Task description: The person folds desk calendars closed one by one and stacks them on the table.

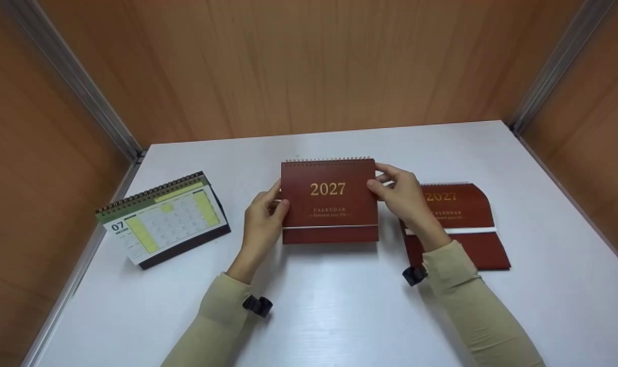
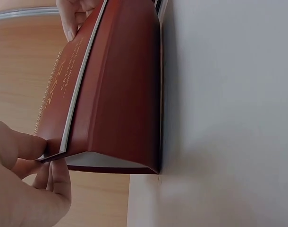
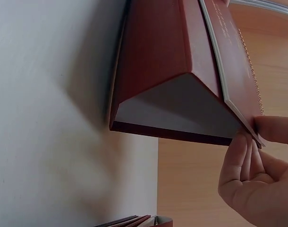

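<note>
A dark red 2027 desk calendar (image 1: 330, 204) with a spiral binding is in the middle of the head view, its front facing me. Its stand is folded out into a tent shape, and the hollow side (image 3: 177, 106) shows in the right wrist view. My left hand (image 1: 264, 219) pinches its left side edge between thumb and fingers. On the opposite edge, my right hand (image 1: 403, 196) pinches the upper part the same way. Whether the base touches the white table (image 1: 309, 306) or hovers just above it, I cannot tell.
A second red 2027 calendar (image 1: 456, 250) lies at the right, partly behind my right hand and wrist. At the left stands a green and white calendar (image 1: 179, 221) showing 07, set at an angle. Wooden panels (image 1: 319, 66) enclose the table's back and sides.
</note>
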The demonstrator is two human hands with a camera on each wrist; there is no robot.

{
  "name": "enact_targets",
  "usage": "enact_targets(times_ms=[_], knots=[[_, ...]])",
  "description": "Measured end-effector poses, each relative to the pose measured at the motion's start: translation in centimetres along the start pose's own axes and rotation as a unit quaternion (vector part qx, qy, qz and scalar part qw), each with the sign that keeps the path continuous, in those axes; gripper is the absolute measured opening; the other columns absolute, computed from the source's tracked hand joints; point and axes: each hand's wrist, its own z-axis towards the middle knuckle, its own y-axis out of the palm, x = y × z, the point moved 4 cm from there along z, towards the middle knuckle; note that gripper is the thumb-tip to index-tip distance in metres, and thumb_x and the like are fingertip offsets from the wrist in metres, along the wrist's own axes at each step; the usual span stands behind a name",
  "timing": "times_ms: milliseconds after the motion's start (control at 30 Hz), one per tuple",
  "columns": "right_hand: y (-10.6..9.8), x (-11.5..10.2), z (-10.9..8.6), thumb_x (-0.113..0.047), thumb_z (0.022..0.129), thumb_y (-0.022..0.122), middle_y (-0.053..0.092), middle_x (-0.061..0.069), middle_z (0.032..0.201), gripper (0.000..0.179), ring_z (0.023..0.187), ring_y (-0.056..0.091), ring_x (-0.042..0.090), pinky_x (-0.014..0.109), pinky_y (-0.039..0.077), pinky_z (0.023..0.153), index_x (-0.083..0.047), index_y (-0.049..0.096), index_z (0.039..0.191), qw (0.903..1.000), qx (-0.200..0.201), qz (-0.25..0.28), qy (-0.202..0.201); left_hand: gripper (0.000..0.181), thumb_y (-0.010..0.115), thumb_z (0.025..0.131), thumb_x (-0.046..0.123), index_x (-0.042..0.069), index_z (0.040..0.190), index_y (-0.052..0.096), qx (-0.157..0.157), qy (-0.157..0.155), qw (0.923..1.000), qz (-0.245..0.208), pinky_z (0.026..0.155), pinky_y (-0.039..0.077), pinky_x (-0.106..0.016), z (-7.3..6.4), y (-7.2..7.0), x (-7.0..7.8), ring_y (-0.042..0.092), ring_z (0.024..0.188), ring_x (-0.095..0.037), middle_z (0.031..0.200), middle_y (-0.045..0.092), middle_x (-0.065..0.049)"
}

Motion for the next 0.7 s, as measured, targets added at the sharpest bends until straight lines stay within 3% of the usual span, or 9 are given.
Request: enact_targets(times_ms=[233, 700], knots=[[-1.1, 0.6, -0.1, -0.019, 0.106, 0.067, 0.063, 0.013, 0.118, 0.056, 0.093, 0.068, 0.018, 0.024, 0.061, 0.083, -0.005, 0.05, 0.158, 0.9998, -0.005, 0.002, 0.02, 0.053, 0.063, 0.107, 0.009, 0.013, 0.158, 0.051, -0.014, -0.007, 0.9999, -0.004, 0.096, 0.059, -0.037, 0.2, 0.9, 0.3, 0.069, 0.11, -0.022, 0.126, 0.068, -0.012], [-1.7, 1.1, -0.4, -0.017, 0.107, 0.065, 0.063, 0.014, 0.119, 0.057, 0.098, 0.07, 0.016, 0.023, 0.061, 0.086, -0.003, 0.047, 0.159, 0.9993, -0.016, 0.005, 0.035, 0.053, 0.065, 0.105, 0.012, 0.014, 0.157, 0.054, -0.03, -0.028, 0.999, -0.019, 0.094, 0.059, -0.036, 0.3, 1.2, 0.4, 0.068, 0.11, -0.024, 0.125, 0.066, -0.012]])
